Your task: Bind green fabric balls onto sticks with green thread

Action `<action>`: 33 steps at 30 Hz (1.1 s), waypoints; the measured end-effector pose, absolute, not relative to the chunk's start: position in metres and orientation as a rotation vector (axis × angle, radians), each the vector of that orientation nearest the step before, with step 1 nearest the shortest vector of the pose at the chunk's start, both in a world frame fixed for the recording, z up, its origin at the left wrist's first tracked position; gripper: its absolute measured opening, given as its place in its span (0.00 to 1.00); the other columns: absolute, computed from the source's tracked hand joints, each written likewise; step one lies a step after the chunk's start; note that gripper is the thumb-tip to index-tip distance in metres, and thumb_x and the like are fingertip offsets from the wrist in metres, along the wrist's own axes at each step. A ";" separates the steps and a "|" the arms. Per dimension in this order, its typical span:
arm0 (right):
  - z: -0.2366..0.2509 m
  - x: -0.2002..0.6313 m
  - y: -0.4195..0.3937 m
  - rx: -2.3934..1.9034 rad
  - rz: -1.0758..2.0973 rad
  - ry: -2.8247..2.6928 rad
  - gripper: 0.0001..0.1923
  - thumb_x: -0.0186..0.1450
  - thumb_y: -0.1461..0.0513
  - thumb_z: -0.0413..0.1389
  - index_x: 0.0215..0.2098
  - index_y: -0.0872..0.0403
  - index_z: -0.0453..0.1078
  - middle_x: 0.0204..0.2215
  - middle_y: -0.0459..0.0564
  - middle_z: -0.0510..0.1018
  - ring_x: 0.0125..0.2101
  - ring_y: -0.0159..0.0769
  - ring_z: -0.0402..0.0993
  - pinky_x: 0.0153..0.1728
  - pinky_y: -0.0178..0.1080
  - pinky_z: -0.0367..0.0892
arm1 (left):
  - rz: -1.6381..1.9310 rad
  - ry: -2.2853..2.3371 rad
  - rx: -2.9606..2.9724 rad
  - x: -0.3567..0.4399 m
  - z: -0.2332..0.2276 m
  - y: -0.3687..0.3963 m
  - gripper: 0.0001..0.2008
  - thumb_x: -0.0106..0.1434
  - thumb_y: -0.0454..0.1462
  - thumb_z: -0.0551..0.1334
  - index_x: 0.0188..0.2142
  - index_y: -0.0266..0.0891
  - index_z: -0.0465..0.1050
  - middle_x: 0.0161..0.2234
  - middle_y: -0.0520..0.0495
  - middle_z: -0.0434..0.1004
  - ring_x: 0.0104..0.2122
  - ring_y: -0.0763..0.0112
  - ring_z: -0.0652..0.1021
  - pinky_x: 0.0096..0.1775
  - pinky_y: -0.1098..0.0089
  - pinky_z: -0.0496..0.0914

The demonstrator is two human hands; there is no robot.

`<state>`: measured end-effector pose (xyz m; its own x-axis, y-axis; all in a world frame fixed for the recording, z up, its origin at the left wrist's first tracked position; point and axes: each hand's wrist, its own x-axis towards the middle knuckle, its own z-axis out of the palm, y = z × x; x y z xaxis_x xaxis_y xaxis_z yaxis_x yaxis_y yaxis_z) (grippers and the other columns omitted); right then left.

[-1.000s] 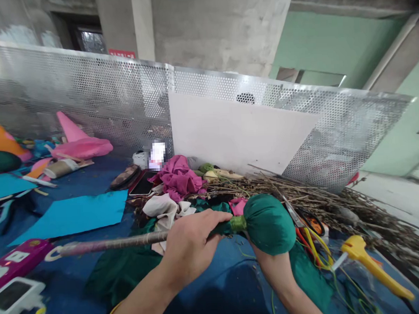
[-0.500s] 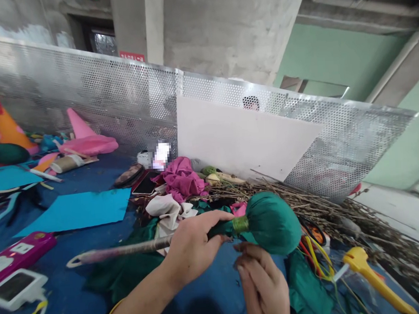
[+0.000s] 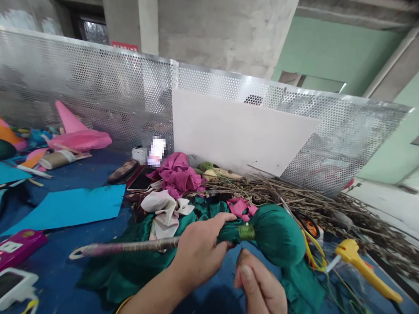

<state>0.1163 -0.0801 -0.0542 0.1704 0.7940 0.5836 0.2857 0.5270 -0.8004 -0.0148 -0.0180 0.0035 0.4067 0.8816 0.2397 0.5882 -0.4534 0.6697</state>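
Observation:
My left hand point(image 3: 200, 249) is closed around the cloth-covered neck of a stick with a round green head point(image 3: 278, 235). Its wooden handle point(image 3: 130, 247), tapering to a pale loop, points left. Yellow-green thread point(image 3: 246, 232) is wound in a band below the head. Just under this band, my right hand point(image 3: 260, 285) is pinched shut, with what looks like a fine strand of thread running up from its fingertips. Green cloth point(image 3: 131, 273) lies under the handle, and more green cloth hangs below the head.
A yellow glue gun point(image 3: 366, 266) and looped cords lie at right. Dried stems point(image 3: 320, 202) stretch along the back right. Magenta cloth point(image 3: 178, 172), white cloth point(image 3: 163, 208) and a blue sheet point(image 3: 68, 206) are further left. A perforated metal screen point(image 3: 108, 96) stands behind the table.
The round head has dipped slightly, still in my left hand. My right hand has turned and drawn its fingers into a tighter pinch below the band. The view has shifted a little.

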 end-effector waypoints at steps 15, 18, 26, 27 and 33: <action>-0.042 0.116 -0.075 -0.893 0.249 -1.677 0.15 0.71 0.65 0.42 0.26 0.52 0.60 0.20 0.43 0.65 0.22 0.29 0.63 0.23 0.32 0.59 | 0.741 1.336 2.265 -0.011 -0.008 -0.011 0.12 0.58 0.33 0.58 0.41 0.47 0.71 0.37 0.55 0.80 0.36 0.66 0.79 0.35 0.70 0.65; -0.022 0.128 -0.074 -0.809 0.397 -1.725 0.14 0.71 0.66 0.42 0.29 0.53 0.63 0.25 0.46 0.70 0.29 0.32 0.70 0.31 0.33 0.66 | 0.676 1.320 2.356 -0.012 -0.008 -0.011 0.15 0.57 0.30 0.57 0.42 0.46 0.71 0.37 0.53 0.80 0.37 0.65 0.79 0.36 0.69 0.66; 0.001 0.160 -0.071 -1.015 0.466 -1.710 0.11 0.69 0.67 0.48 0.31 0.52 0.68 0.34 0.47 0.77 0.41 0.32 0.74 0.42 0.31 0.68 | 0.576 1.196 2.509 -0.011 -0.008 -0.014 0.19 0.59 0.34 0.59 0.50 0.43 0.68 0.44 0.48 0.78 0.44 0.60 0.77 0.43 0.63 0.69; 0.001 0.161 -0.071 -1.029 0.463 -1.709 0.11 0.69 0.66 0.48 0.31 0.52 0.69 0.34 0.48 0.77 0.41 0.32 0.74 0.42 0.31 0.68 | 0.578 1.186 2.513 -0.010 -0.008 -0.015 0.19 0.59 0.37 0.60 0.51 0.43 0.67 0.45 0.48 0.78 0.44 0.59 0.77 0.44 0.63 0.70; 0.003 0.163 -0.071 -1.055 0.456 -1.738 0.11 0.69 0.66 0.48 0.31 0.53 0.70 0.37 0.50 0.77 0.40 0.33 0.74 0.41 0.32 0.69 | 0.550 1.262 2.490 -0.006 -0.006 -0.016 0.15 0.64 0.40 0.57 0.49 0.43 0.70 0.44 0.48 0.79 0.43 0.59 0.78 0.43 0.61 0.71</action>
<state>0.1627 -0.0708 0.0034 -0.1085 0.8202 0.5617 0.4386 0.5466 -0.7133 -0.0060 -0.0164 -0.0059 0.5418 0.8160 0.2014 0.7029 -0.5713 0.4236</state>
